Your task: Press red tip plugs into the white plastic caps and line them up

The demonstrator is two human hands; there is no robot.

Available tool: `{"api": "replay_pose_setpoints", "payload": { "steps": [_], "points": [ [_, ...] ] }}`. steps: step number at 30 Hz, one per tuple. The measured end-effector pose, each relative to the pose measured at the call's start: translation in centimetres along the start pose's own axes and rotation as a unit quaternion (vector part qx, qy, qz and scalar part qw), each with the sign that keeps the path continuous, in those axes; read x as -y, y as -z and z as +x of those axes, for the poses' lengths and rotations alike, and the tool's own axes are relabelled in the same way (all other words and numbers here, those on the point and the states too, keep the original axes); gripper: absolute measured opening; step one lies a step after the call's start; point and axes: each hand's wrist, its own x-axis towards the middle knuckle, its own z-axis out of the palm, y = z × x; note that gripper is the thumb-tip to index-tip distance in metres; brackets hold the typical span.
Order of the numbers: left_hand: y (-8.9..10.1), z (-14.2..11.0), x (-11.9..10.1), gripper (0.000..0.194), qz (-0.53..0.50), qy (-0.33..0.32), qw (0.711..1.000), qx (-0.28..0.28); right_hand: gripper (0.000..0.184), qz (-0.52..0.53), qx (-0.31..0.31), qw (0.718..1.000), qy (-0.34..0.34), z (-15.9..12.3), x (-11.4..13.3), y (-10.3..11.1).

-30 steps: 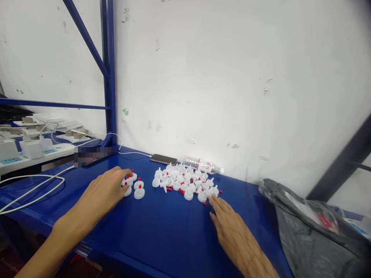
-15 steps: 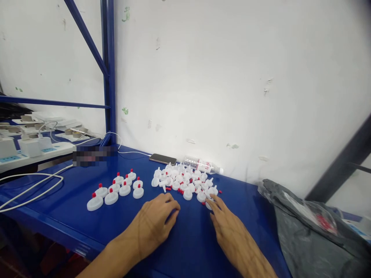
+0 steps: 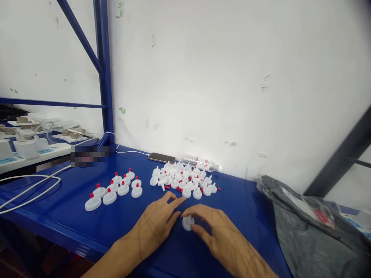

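Note:
My right hand (image 3: 216, 224) has its thumb and fingers around a white plastic nozzle cap (image 3: 188, 224) at the front of the blue table (image 3: 171, 255). Just left of it is my left hand (image 3: 155, 218), thumb and index finger apart, with nothing I can make out between them. Behind both hands spreads a pile of white nozzle caps (image 3: 174, 173), with small red tip covers (image 3: 179, 189) scattered among them. To the left stand several white caps with red tips (image 3: 109, 197), upright in loose rows.
A phone (image 3: 161, 158) on a white cable and a clear plastic bottle (image 3: 199, 163) lie behind the pile, by the wall. A grey plastic bag (image 3: 301, 231) covers the right side. Left are a looped cable (image 3: 59, 181) and a power strip (image 3: 55, 151) with chargers.
My right hand has moved left and toward me from the pile's right edge, bringing a white nozzle cap along. My left hand has shifted slightly right, its index finger reaching out.

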Motion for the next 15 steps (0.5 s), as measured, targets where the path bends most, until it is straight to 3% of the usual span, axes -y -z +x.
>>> {"api": "replay_pose_setpoints", "payload": {
  "steps": [3,11,15],
  "points": [
    [0.3,0.0,-0.4,0.045,0.026,0.012,0.999,0.032,0.025,0.020,0.018,0.999,-0.027,-0.1,0.4,0.2],
    [0.5,-0.1,-1.2,0.047,0.085,0.044,0.995,0.027,0.030,-0.037,0.024,0.989,-0.144,0.2,-0.8,0.0],
    [1.0,0.3,-1.8,0.049,0.112,0.040,0.991,0.054,0.014,-0.042,0.017,0.990,-0.130,0.1,-0.8,-0.1]
  ]
}}
